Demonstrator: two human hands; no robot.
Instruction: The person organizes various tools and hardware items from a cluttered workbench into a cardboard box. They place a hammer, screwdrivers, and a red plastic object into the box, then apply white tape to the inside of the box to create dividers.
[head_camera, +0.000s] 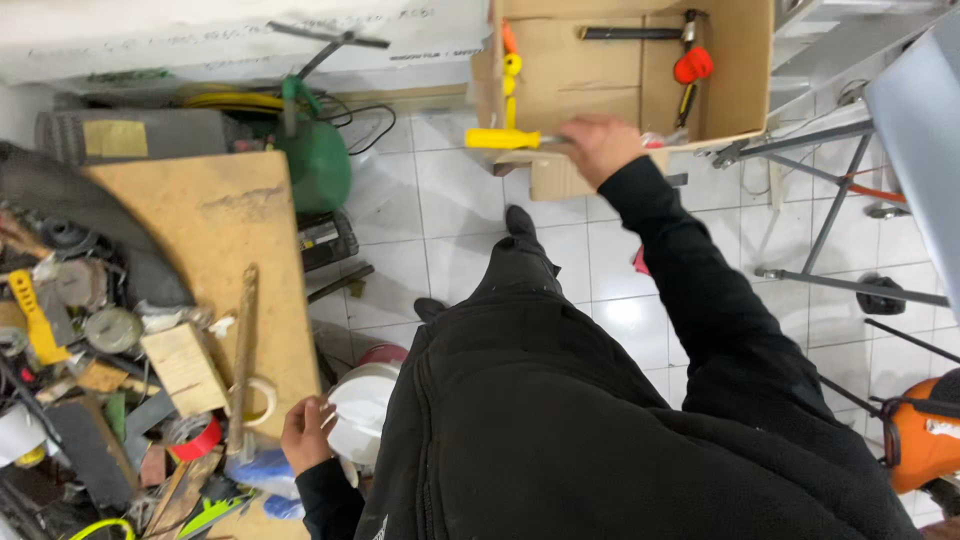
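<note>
At the cardboard box (735, 95) front edge, my right hand (600, 148) is clenched round a yellow-handled tool (502, 139), handle sticking out left of the box. Left hand (305, 435) sits well below the box, by a wooden board (240, 260) w/ fingers curled on a white bucket (362, 420) rim.

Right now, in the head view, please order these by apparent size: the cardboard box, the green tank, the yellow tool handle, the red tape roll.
1. cardboard box
2. green tank
3. yellow tool handle
4. red tape roll, looks alike in size and lies nearer, so unsure.
</note>
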